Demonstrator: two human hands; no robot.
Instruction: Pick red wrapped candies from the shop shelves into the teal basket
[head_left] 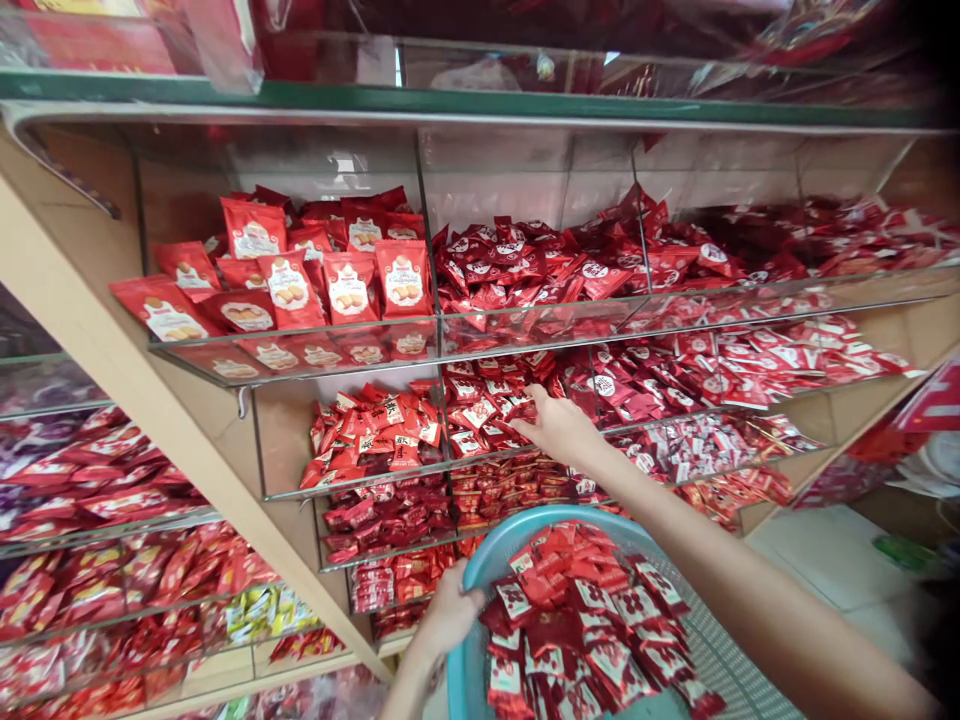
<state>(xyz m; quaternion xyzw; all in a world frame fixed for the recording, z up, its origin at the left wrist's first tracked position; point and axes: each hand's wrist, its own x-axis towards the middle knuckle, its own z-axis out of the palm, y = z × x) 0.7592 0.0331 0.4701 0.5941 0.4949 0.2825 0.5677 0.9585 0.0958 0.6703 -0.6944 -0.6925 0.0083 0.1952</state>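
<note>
Nearest to the camera is a blue basket [731, 650], low and right of the middle, with a wall full of small holes. Inside it lies a loose heap of small packets [544, 630], some plain bright red, others dark red with white labels. At its left rim is the left hand [448, 608], closed around the edge, with the thumb over the rim.

Beyond the basket, the right hand [561, 425] reaches to a stepped display. It is half open, the thumb and the forefinger standing apart and pointing to the left. It is just before the red-and-white packets [476, 410] in a middle compartment; I cannot tell whether the fingertips touch them. The other fingers are mostly hidden.

To the left of these, behind a divider, are orange-red packets [375, 430] with black characters. On the tier above stand red packets with pictures of biscuits [289, 285], and to their right lie darker red packets [510, 262]. Above all runs a glass shelf [480, 97] with a green edge.
</note>
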